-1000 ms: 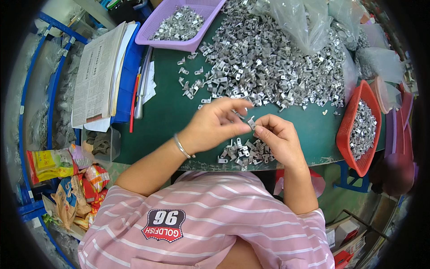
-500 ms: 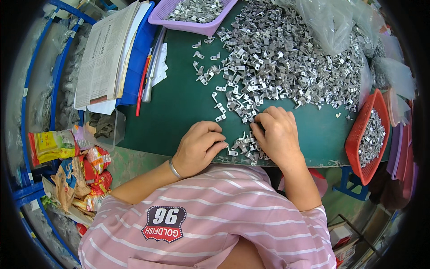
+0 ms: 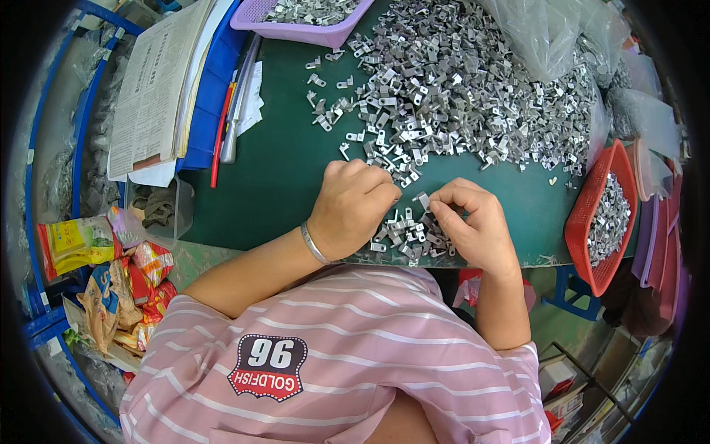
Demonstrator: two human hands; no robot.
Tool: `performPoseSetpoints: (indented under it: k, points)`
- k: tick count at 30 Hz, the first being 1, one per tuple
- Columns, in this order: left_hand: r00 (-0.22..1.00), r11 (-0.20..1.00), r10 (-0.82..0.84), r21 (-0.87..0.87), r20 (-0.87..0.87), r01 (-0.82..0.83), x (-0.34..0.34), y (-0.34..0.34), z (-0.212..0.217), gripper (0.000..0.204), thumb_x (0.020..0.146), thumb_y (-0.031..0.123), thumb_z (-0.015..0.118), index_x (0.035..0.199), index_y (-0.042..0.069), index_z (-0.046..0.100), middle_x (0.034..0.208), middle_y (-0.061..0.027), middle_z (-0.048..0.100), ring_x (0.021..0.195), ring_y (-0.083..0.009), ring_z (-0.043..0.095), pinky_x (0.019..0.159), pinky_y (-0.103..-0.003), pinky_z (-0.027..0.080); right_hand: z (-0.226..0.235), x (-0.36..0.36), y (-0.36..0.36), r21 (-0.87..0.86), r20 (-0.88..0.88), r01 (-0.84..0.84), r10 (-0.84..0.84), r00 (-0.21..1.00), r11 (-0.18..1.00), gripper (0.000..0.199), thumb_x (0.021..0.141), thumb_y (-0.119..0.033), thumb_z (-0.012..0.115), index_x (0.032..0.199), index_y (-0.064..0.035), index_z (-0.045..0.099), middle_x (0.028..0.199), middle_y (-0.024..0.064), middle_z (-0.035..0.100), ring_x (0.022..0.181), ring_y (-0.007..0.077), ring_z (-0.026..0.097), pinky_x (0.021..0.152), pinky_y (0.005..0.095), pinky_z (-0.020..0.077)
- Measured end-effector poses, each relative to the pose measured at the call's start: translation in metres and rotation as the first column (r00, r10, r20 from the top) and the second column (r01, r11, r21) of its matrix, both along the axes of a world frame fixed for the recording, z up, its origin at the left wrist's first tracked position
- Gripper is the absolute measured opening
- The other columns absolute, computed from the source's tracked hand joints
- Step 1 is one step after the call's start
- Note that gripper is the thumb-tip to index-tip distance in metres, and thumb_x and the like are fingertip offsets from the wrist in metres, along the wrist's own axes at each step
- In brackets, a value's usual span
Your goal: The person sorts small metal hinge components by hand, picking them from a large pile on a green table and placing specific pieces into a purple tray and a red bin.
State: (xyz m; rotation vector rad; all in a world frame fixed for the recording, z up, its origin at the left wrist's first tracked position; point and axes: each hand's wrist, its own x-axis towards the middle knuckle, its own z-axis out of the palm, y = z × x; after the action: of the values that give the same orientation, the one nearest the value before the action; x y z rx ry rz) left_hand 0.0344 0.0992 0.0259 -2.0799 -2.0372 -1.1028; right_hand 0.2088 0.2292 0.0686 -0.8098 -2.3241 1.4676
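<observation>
Small bent metal brackets with holes lie in a large heap (image 3: 458, 89) across the far middle of the green table (image 3: 274, 163). A smaller pile of brackets (image 3: 407, 235) sits at the near edge, between my hands. My right hand (image 3: 473, 222) pinches one metal bracket (image 3: 422, 200) between thumb and forefinger, just above the small pile. My left hand (image 3: 353, 203) is closed, knuckles up, at the front of the large heap. Its fingertips are hidden, so what it holds, if anything, does not show.
A purple basket (image 3: 296, 29) of brackets stands at the far left, a red basket (image 3: 584, 214) of them at the right. Clear plastic bags (image 3: 536, 37) cover the heap's back. Newspapers (image 3: 159, 89), a red pencil (image 3: 221, 140) and a plastic tub (image 3: 174, 214) are at left.
My left hand has moved up and right toward the heap, and its fingers have curled under. The right hand has come down slightly and now shows a bracket in its pinch.
</observation>
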Motion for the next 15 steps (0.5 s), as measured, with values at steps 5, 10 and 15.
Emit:
performPoseSetpoints:
  k: [5, 10, 15]
  points:
    - [0.998, 0.998, -0.058, -0.017, 0.006, 0.058, -0.004, -0.015, 0.003, 0.021, 0.072, 0.000, 0.070, 0.089, 0.012, 0.070, 0.090, 0.0016, 0.065, 0.081, -0.0207, 0.057, 0.076, -0.036, 0.039, -0.003, 0.002, 0.001, 0.268, 0.074, -0.123, 0.106, 0.992, 0.955, 0.006, 0.083, -0.005, 0.066, 0.083, 0.0000, 0.069, 0.076, 0.0121, 0.062, 0.077, 0.0317, 0.061, 0.070, 0.0406, 0.0450]
    - [0.982, 0.994, 0.038, -0.112, 0.183, -0.018, -0.006, -0.023, 0.014, 0.019, 0.075, -0.002, 0.071, 0.092, 0.007, 0.070, 0.093, -0.0026, 0.067, 0.078, -0.0204, 0.060, 0.075, -0.035, 0.043, 0.000, -0.004, -0.005, 0.288, 0.028, -0.070, 0.064, 0.998, 0.955, 0.005, 0.083, -0.006, 0.066, 0.082, -0.0018, 0.068, 0.076, 0.0113, 0.062, 0.077, 0.0319, 0.060, 0.070, 0.0416, 0.0436]
    - [0.735, 0.987, 0.033, -0.137, 0.677, 0.083, 0.001, -0.015, 0.028, 0.017, 0.081, 0.000, 0.076, 0.096, 0.001, 0.069, 0.096, -0.0078, 0.066, 0.076, -0.0122, 0.061, 0.065, -0.024, 0.049, 0.005, -0.018, -0.016, 0.123, -0.167, -0.136, 0.155, 0.974, 0.983, 0.003, 0.083, -0.004, 0.066, 0.083, -0.0006, 0.067, 0.078, 0.0129, 0.064, 0.075, 0.0316, 0.062, 0.069, 0.0409, 0.0468]
